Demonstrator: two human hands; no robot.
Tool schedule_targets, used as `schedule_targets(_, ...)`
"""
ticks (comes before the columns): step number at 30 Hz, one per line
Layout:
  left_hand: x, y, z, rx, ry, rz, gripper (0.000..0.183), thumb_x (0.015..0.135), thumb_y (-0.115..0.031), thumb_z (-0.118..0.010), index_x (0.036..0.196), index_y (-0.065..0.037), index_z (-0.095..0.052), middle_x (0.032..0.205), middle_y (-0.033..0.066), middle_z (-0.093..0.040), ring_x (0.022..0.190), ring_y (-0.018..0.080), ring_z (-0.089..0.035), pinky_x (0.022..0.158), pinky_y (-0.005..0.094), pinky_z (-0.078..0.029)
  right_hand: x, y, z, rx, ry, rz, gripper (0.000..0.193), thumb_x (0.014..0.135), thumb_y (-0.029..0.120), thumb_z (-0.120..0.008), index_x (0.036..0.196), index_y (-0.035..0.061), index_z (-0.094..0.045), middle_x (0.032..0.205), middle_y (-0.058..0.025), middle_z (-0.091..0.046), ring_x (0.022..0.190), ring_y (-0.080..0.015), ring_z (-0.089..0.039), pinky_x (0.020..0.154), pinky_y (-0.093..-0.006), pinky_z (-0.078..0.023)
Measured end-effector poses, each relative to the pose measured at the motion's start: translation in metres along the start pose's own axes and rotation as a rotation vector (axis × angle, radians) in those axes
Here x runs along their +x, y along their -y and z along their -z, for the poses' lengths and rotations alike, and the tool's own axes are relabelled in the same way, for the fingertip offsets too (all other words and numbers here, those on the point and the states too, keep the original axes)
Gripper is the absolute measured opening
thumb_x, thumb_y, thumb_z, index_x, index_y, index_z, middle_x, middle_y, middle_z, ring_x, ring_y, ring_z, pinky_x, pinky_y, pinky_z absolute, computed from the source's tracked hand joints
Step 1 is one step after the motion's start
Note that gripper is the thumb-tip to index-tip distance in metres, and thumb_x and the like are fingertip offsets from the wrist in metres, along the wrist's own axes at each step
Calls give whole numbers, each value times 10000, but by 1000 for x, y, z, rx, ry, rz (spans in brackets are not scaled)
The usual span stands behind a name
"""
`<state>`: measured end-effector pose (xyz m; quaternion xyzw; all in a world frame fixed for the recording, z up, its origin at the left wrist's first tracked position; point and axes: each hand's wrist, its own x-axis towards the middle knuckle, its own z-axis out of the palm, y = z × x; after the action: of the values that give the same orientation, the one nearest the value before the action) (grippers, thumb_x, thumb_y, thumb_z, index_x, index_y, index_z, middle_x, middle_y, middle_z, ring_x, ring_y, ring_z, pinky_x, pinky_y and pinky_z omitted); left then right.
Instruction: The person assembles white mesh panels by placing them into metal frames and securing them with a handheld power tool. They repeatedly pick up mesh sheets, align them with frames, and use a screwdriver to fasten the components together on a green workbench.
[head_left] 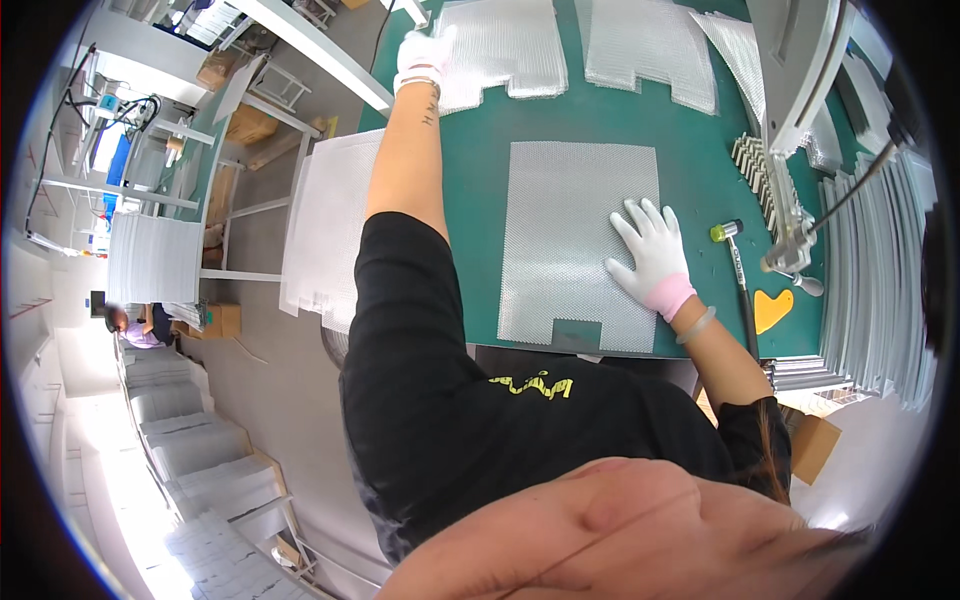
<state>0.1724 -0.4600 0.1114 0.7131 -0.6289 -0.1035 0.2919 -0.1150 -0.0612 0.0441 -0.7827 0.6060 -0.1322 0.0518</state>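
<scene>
A silver mesh sheet (560, 240) with a rectangular notch in its near edge lies flat on the green tabletop (465, 230) in front of me. My right hand (650, 255), in a white glove with a pink cuff, rests open on its right side, fingers spread. Far to the left, my gloved left hand (424, 58) reaches to the left edge of a stack of similar notched mesh sheets (510, 50). Its fingers are too small and washed out to show whether they grip a sheet. A second mesh stack (650, 50) lies to the right of that one.
Right of the sheet lie a mallet (738, 265) and a yellow heart-shaped piece (772, 310). Beyond them stand a metal clamp fixture (790, 240) and upright panels (880, 270). Pale sheets (330, 230) jut out at the table's left. Another person (145, 328) is far left.
</scene>
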Motion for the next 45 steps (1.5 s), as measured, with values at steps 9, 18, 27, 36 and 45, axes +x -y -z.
schedule_targets(9,1,37,3,-2139,412,264,99,933,-91,-595,1022,-70,-632,908,65,-652,820,235,-628,732,399,-537,-2,-1,0,35,-50,2,628,818,406,-664,1356,103,-551,1451,-180,-471,1393,-362,-369,1165,-535,-227)
schedule_targets(18,-252,33,76,-1978,310,-270,370,994,-166,-591,1336,-71,-486,1078,-1,-561,788,125,-460,743,293,-421,-12,-15,2,328,-424,48,508,873,281,-626,1342,91,-575,1406,-185,-530,1409,-385,-366,1187,-533,-193)
schedule_targets(27,-435,60,88,-696,14,-114,505,869,-42,-715,1331,-1,-516,983,48,-637,755,61,-564,695,223,-489,-74,43,35,800,-345,-367,806,839,17,-655,1545,28,-267,1109,-98,-633,695,-80,-551,674,-237,-512)
schedule_targets(36,-440,64,80,-327,192,-127,606,791,-189,-791,1304,27,-549,904,48,-662,601,94,-548,608,255,-495,-84,51,27,552,-358,-391,411,860,45,-632,1270,46,-600,1035,-99,-615,655,-158,-535,681,-277,-499)
schedule_targets(45,-444,72,65,-125,180,-241,611,814,-286,-772,1296,22,-557,969,96,-689,757,199,-634,721,318,-525,-88,40,9,498,-309,-410,303,865,61,-638,1168,48,-632,1078,-118,-621,723,-219,-600,724,-314,-518)
